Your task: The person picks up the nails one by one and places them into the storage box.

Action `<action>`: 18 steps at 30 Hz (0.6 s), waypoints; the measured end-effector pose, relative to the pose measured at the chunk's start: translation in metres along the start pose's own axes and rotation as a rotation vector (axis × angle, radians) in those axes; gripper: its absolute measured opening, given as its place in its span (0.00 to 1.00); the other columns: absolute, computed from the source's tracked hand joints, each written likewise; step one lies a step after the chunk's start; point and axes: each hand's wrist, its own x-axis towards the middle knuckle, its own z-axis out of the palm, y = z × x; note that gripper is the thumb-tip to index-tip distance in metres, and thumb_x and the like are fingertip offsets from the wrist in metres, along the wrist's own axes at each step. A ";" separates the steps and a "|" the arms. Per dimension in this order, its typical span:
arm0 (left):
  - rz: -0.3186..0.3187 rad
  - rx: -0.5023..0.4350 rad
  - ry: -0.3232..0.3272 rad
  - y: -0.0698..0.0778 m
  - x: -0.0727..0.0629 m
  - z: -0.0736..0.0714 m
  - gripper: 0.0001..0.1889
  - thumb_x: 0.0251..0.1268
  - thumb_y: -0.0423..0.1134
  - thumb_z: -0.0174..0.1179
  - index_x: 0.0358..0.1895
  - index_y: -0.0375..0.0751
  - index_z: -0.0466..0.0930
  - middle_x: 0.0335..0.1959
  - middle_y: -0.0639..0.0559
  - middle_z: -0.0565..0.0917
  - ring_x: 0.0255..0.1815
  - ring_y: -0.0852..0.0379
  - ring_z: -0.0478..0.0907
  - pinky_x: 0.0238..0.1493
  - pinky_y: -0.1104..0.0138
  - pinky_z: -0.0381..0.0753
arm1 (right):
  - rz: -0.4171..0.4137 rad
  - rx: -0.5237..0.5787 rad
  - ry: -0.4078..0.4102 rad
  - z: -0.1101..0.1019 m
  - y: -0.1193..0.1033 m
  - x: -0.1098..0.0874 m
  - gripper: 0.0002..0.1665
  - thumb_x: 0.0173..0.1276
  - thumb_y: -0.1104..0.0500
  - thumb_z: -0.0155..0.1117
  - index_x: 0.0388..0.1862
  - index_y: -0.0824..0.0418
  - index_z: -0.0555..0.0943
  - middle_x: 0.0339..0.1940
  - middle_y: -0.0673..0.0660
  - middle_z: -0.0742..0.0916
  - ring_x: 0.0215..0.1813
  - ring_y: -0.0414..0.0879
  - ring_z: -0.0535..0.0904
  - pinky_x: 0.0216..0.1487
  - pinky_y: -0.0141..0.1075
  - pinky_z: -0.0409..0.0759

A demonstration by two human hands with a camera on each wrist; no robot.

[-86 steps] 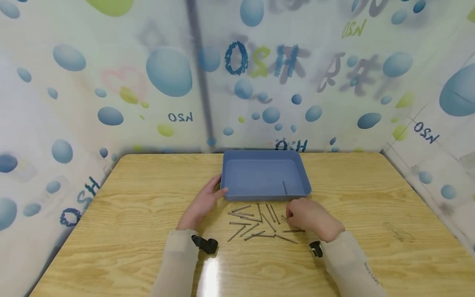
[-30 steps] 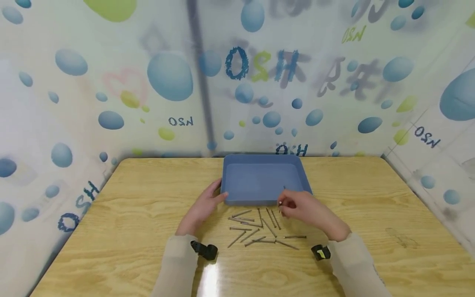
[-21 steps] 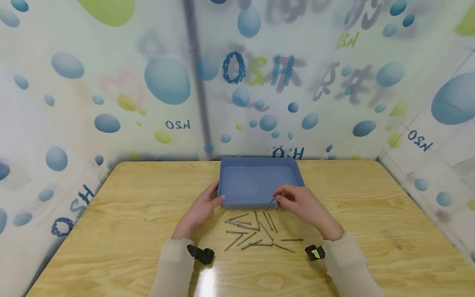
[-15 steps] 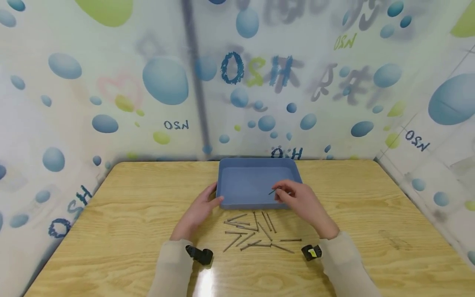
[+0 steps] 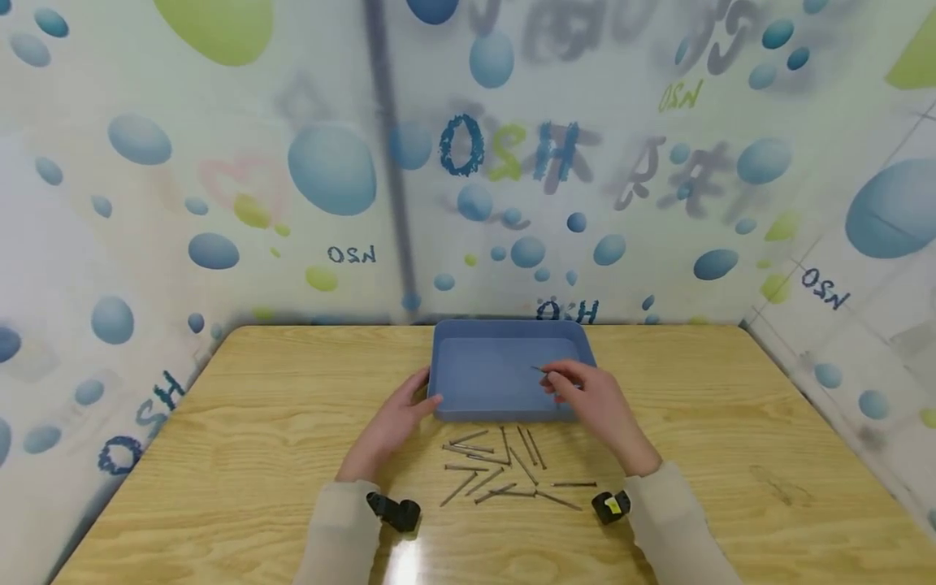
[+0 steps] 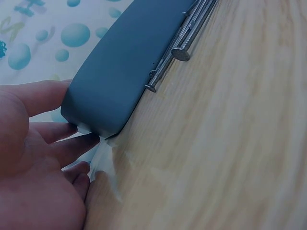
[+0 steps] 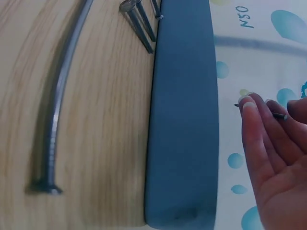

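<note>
A blue rectangular tray [image 5: 483,413] stands on the wooden table. My left hand [image 5: 391,422] holds its near left corner, thumb at the near rim and fingers along the side; the left wrist view shows the fingertips touching the tray wall [image 6: 108,86]. Over the right part of the tray, my right hand [image 5: 591,398] pinches a nail [image 5: 537,369]. In the right wrist view this nail [image 7: 279,115] lies across the fingers, its point sticking out past the fingertips. Several loose nails [image 5: 486,479] lie scattered on the table in front of the tray. Another nail in the tray is mostly hidden behind my right hand.
The wooden table [image 5: 292,406] extends on both sides of the tray. Behind it hangs a pale curtain [image 5: 307,244] printed with blue and green drops. A single nail [image 5: 574,485] lies at the right of the pile, near my right wrist.
My right hand has picked up a nail from the right of the pile, lifted it over the tray's near edge and turned it from slanting downward to nearly level. The left hand stays at the corner.
</note>
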 end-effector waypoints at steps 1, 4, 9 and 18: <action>0.009 0.003 -0.002 0.000 0.001 -0.001 0.31 0.64 0.45 0.52 0.69 0.51 0.52 0.68 0.53 0.56 0.68 0.52 0.47 0.64 0.51 0.51 | 0.009 0.017 -0.001 0.001 0.002 0.001 0.14 0.68 0.52 0.51 0.47 0.55 0.79 0.37 0.56 0.84 0.35 0.48 0.80 0.35 0.44 0.79; 0.010 0.010 -0.006 -0.001 0.001 -0.002 0.32 0.64 0.45 0.52 0.69 0.50 0.52 0.68 0.52 0.55 0.68 0.52 0.47 0.64 0.51 0.51 | 0.028 0.046 -0.029 0.003 0.007 0.005 0.16 0.69 0.53 0.49 0.49 0.58 0.78 0.39 0.57 0.84 0.37 0.49 0.80 0.36 0.43 0.79; 0.002 0.005 0.008 -0.004 0.001 -0.003 0.32 0.63 0.45 0.53 0.69 0.50 0.51 0.68 0.51 0.55 0.69 0.51 0.46 0.64 0.50 0.51 | 0.060 0.060 -0.073 0.004 0.016 0.009 0.18 0.69 0.54 0.50 0.50 0.62 0.78 0.38 0.56 0.84 0.38 0.49 0.80 0.38 0.39 0.79; 0.021 -0.004 -0.001 -0.003 0.002 -0.001 0.32 0.64 0.44 0.53 0.69 0.49 0.52 0.68 0.51 0.56 0.68 0.51 0.47 0.64 0.49 0.50 | 0.140 0.076 -0.086 0.000 0.025 0.010 0.18 0.69 0.56 0.50 0.51 0.63 0.77 0.40 0.57 0.83 0.40 0.49 0.79 0.40 0.40 0.78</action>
